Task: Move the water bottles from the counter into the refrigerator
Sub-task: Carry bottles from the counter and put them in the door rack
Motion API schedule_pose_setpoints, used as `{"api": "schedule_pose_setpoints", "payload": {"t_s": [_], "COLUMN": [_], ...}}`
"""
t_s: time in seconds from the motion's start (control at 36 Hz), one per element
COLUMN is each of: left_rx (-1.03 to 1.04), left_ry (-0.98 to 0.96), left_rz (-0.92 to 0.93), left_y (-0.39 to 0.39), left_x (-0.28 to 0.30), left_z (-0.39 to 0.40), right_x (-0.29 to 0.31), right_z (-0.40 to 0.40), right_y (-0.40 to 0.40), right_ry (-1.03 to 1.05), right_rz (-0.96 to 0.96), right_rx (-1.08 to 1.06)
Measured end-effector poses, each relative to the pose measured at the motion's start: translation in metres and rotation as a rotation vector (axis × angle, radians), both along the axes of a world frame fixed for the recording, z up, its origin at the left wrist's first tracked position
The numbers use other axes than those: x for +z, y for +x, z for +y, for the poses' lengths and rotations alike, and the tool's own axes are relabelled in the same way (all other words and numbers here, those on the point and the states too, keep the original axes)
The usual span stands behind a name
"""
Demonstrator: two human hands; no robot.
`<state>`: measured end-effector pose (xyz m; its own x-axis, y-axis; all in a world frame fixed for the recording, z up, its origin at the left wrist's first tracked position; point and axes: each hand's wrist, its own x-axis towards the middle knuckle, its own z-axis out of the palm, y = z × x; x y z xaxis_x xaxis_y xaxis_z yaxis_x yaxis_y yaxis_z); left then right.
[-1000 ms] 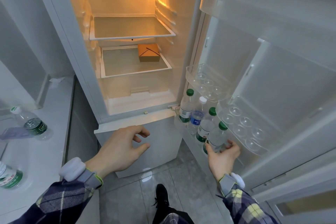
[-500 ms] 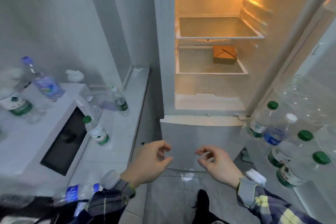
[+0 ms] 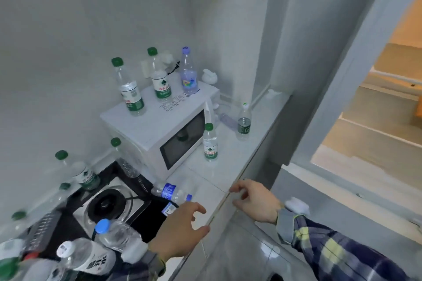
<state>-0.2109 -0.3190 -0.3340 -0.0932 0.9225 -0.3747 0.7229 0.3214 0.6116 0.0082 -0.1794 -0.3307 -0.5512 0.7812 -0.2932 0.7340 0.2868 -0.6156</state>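
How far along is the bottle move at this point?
Nothing finished shows in this view: the refrigerator shelves in sight hold no bottles. In hand: nothing; the left hand is open beside the lying blue-label bottle, and the right hand is empty at the counter edge. Left: three bottles on the microwave, two upright on the counter, and several around the stove.

One head-worn wide-angle view, looking steeply down and leftward

It looks from standing height over the pale tiled worktop (image 3: pixel 230 150) and white boxy microwave (image 3: pixel 146 125); both bare hands reach in near the bottom edge; the lit open white refrigerator (image 3: pixel 374 102) fills the right edge.
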Motion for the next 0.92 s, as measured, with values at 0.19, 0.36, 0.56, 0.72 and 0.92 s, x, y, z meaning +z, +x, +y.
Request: {"api": "schedule_pose_setpoints", "payload": {"t_s": [0.19,0.36,0.56,0.72,0.92], "left_rx": [0.124,0.385,0.624,0.746,0.802], "left_ry": [-0.005,0.164,0.253,0.336,0.361], "left_rz": [0.022,0.013,0.058,0.109,0.135], "left_y": [-0.016,-0.028,-0.046,-0.063,-0.066], "left_x": [-0.021,-0.022,-0.014,-0.013,-0.015], "left_z": [-0.035,-0.053,-0.073,-0.084,-0.085], "right_x": [-0.012,-0.024,-0.018,0.006,0.019], "right_z": [0.002,0.004,0.029,0.081,0.145], "right_y": [-0.044,-0.066,-0.102,-0.117,-0.132], "right_ry": [-0.017,-0.015,0.083,0.296,0.360], "right_rz": [-0.027,-0.027,0.089,0.181,-0.019], "right_rx": [0.147,0.234,0.241,0.115,0.099]}}
